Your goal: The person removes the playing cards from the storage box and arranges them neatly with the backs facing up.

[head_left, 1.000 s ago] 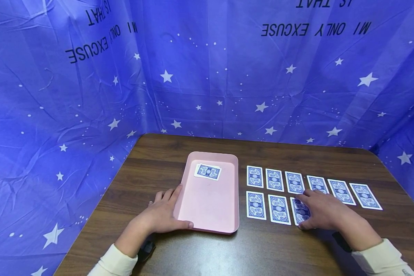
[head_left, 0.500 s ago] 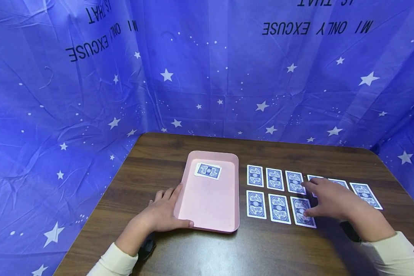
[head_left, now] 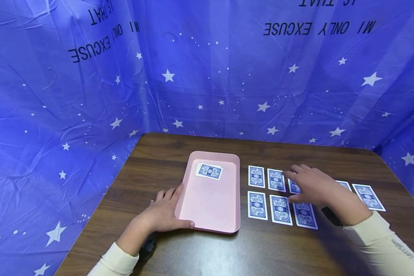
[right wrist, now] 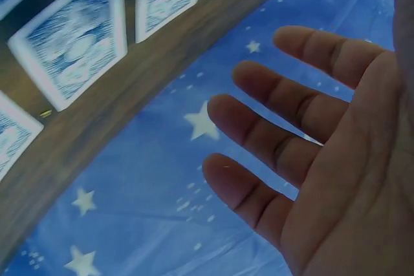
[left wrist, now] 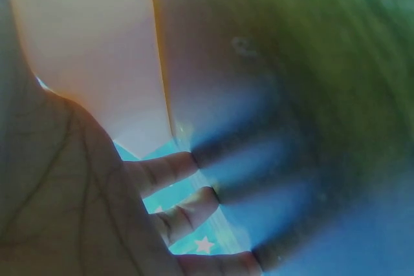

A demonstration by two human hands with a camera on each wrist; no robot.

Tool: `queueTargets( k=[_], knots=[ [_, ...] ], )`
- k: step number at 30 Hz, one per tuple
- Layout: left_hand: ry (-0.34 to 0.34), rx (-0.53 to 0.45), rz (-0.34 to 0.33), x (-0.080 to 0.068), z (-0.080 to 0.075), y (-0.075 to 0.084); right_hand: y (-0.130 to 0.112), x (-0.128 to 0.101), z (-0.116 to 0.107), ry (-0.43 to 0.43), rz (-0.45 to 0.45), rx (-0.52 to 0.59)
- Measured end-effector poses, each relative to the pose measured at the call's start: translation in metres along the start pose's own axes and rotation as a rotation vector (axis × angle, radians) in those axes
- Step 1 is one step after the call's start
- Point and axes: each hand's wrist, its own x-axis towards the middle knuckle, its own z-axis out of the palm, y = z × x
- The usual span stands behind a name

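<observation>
Right hand (head_left: 314,186) shifted left | cards (head_left: 305,216) beneath it | tray (head_left: 210,205) touching left hand (head_left: 163,215)

Materials and surface finish

Tray (head_left: 208,203) looks plastic: smooth, matt. Playing cards (head_left: 257,205): smooth printed paper. Tabletop (head_left: 255,253) shows wood grain, glossy with pale glare. Backdrop (head_left: 193,57): creased cloth, faint sheen. Sleeves (head_left: 116,260): matt cloth.

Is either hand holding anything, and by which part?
The right hand holds nothing. The left hand only rests against the pink tray at its near-left corner.
</observation>
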Motion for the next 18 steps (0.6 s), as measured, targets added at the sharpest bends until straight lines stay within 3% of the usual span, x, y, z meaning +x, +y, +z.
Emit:
queueTargets(
  k=[11, 18],
  knots=[
    [-0.003, -0.006, 0.005, 0.000, -0.002, 0.002, -0.034, 0.037, -0.016, 0.095, -0.194, -0.086],
    [-0.005, -0.004, 0.000, 0.000, -0.001, 0.000, -0.056, 0.064, -0.027, 0.080, -0.254, -0.134]
  ],
)
